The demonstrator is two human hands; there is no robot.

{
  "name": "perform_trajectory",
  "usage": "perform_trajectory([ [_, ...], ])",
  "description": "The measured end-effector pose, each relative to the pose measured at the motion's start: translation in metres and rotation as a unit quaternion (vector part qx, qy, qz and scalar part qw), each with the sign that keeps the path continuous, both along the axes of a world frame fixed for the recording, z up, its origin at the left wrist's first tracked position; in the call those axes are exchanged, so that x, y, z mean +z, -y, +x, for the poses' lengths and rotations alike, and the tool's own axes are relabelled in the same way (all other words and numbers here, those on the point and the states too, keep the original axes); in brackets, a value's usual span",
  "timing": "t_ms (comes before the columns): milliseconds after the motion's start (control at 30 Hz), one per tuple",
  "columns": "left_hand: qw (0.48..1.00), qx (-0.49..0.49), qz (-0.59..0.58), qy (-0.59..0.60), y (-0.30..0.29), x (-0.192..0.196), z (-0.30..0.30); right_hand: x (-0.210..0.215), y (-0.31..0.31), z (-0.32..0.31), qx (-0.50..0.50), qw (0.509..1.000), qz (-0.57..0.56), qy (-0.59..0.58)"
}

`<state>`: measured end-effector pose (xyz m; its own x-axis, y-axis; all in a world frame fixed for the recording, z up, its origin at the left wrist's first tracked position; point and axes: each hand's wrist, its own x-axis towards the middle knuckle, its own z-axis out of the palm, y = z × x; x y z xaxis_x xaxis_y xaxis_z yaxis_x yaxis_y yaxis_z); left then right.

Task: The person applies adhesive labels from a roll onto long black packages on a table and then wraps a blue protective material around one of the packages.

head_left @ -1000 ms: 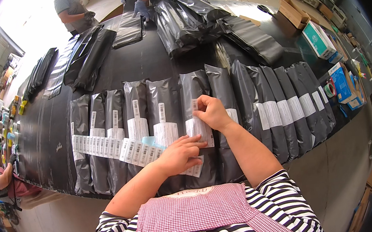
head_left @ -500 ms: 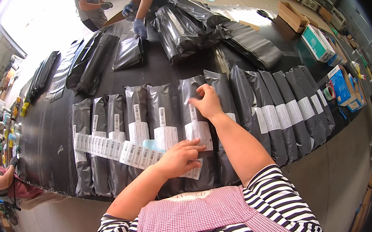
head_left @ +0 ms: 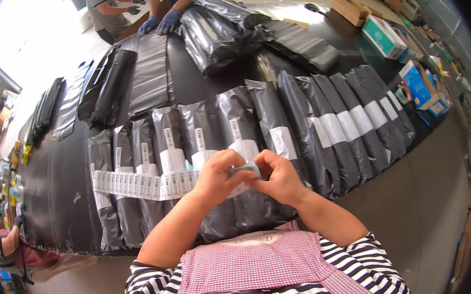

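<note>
My left hand [head_left: 219, 178] is closed on a long strip of white barcode labels [head_left: 130, 184], which trails to the left across the row of packages. Beside it, my right hand [head_left: 279, 178] pinches the strip's curled end, where the pale blue backing shows; the fingertips partly hide it. Both hands are close together over a dark grey plastic-wrapped package [head_left: 237, 112], which carries a white label and a small barcode sticker. To its left lies a similar package [head_left: 194, 120], and to its right another [head_left: 268, 106] with only a large white label visible.
Several more dark packages [head_left: 340, 136] fill the row on the black table [head_left: 60, 200]. Across it, a co-worker's gloved hands [head_left: 162, 24] rest on flat dark bags [head_left: 150, 70]. A heap of bags [head_left: 213, 40], cartons [head_left: 384, 36] and a tape roll [head_left: 403, 94] stand right.
My right hand has left the package's upper part and come down to the strip beside my left hand. The small barcode sticker stays on the package. Across the table, the co-worker's bag now lies flat.
</note>
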<state>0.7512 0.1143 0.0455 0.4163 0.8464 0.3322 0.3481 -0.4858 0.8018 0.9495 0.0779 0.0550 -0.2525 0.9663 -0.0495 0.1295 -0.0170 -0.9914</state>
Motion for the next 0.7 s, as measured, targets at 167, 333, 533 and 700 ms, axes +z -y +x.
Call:
perform_trajectory([
  [167, 0.995, 0.01, 0.067, -0.067, 0.005, 0.012, 0.008, 0.003, 0.014, 0.01, -0.058, 0.996, -0.004, 0.06],
  [333, 0.998, -0.014, -0.051, 0.015, 0.011, 0.024, 0.024, 0.004, 0.025, 0.018, -0.086, 0.994, 0.048, 0.042],
  [533, 0.993, 0.059, -0.02, -0.098, 0.009, 0.025, 0.048, -0.021, 0.012, 0.052, -0.158, 0.978, 0.12, 0.056],
  [700, 0.985, -0.011, 0.055, -0.163, -0.011, -0.002, 0.073, -0.025, -0.057, 0.118, -0.184, 0.981, 0.028, -0.051],
])
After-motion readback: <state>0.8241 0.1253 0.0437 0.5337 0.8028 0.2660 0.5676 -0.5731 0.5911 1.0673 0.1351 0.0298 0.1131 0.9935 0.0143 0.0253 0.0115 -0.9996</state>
